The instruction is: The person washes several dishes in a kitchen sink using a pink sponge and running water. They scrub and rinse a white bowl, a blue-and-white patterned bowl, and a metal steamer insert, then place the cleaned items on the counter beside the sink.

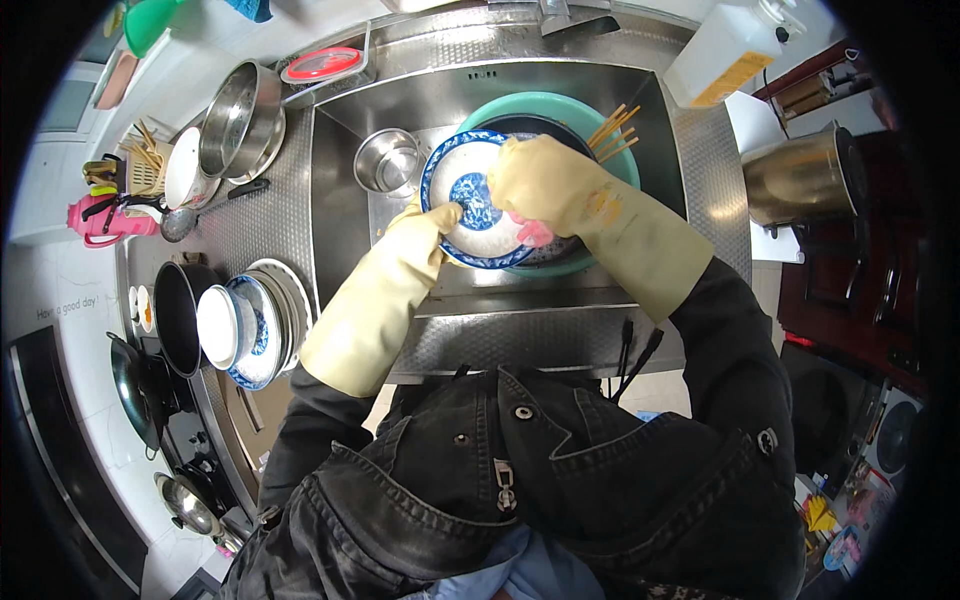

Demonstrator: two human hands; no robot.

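Both my hands wear long pale yellow rubber gloves. My left hand grips the lower left rim of a blue-and-white plate, its thumb on the plate's face. On the plate's right side lies my right hand, closed over a pink cloth or sponge that shows below the fingers. The plate is held over a green basin in the steel sink. Inside the basin are a dark pan or bowl, partly hidden by the plate, and several wooden chopsticks leaning on its right side.
A steel pot stands in the sink's left part. On the left counter are stacked plates and bowls, a black pan, a large steel basin and a ladle. A white jug stands behind right, a tall steel pot at right.
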